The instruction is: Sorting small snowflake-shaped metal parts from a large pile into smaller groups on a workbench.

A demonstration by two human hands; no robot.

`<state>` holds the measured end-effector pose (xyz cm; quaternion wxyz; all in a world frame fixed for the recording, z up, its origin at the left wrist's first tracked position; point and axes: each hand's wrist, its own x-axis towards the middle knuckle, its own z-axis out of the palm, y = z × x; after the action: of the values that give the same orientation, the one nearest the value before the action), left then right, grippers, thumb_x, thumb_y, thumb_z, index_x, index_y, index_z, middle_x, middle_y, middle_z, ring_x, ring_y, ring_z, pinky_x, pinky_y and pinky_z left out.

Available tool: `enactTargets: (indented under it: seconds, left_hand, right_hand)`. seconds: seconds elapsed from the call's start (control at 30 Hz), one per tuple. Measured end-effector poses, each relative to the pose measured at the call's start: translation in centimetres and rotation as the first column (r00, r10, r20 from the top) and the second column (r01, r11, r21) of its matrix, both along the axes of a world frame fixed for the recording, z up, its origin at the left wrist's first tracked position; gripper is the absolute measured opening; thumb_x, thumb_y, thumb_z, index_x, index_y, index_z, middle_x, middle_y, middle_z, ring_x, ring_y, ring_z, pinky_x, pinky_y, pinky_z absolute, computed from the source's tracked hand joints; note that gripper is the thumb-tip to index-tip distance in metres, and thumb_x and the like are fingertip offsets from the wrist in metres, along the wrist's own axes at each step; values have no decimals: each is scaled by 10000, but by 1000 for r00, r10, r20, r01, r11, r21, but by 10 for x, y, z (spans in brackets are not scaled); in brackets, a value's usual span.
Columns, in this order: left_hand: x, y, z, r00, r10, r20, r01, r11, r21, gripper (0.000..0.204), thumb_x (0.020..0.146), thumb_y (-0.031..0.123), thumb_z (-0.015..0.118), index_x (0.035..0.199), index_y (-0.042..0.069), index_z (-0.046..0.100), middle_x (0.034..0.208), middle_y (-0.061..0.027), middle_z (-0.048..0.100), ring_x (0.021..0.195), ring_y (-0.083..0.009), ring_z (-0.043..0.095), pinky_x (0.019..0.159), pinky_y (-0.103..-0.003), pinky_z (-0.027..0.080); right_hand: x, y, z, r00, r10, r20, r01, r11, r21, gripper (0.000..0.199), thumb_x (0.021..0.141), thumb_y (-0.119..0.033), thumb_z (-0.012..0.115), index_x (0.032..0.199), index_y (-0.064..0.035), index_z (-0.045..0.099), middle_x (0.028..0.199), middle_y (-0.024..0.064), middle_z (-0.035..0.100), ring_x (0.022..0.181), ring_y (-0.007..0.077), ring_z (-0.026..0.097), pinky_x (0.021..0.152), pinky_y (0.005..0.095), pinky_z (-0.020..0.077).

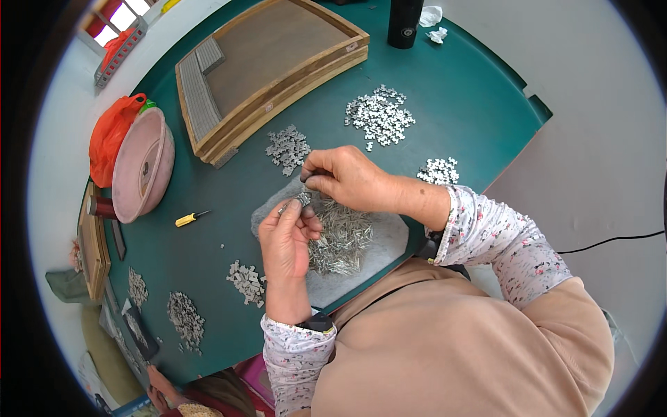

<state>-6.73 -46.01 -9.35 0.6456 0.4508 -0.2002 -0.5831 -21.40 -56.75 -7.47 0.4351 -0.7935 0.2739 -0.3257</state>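
Left hand [285, 240] fingers pinching small silver metal part [303, 199], right hand [347, 177] fingers clamped on it

green table [472, 104], wooden trays [278, 62], metal-part piles [379, 115]

My hands, left [283, 240] and right [347, 177], meet over a cloth pad [385, 243] at the near edge of the table [472, 97], with a heap of metal strips [344, 240] lying on it. Behind them sits a stacked wooden tray [278, 69]. A screwdriver [189, 219] lies to my left, a basin [142, 167] beyond it (tipped on its side). Small piles of metal pieces [379, 115] lie behind and to the right.
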Motion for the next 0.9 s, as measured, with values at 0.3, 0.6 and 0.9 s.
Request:
enactTargets:
  seconds: [0.3,0.6,0.9]
  left_hand:
    - [0,-2,-3,996,74,41,-75,997,20,157,871,74,663,977,-29,613,736,-110,648,558,-195,637,461,-266,506]
    - [-2,-4,-4,992,102,68,-103,995,11,141,865,62,662,971,-24,628,732,-114,657,554,-200,643,469,-274,515]
    - [1,-8,4,990,94,102,-94,996,-5,119,849,101,666,906,1,633,693,-85,636,534,-189,623,446,-256,460]
  right_hand:
    - [2,8,-12,999,-19,49,9,979,203,208,764,-36,631,961,25,661,763,168,682,718,234,676,667,338,528]
    - [5,11,-15,985,-20,170,-33,952,304,184,764,-31,634,939,11,675,742,123,684,666,120,635,633,273,514]
    - [-87,-28,28,889,-12,-458,-134,949,-286,158,712,-13,604,857,-5,667,833,153,654,772,330,643,699,401,513]
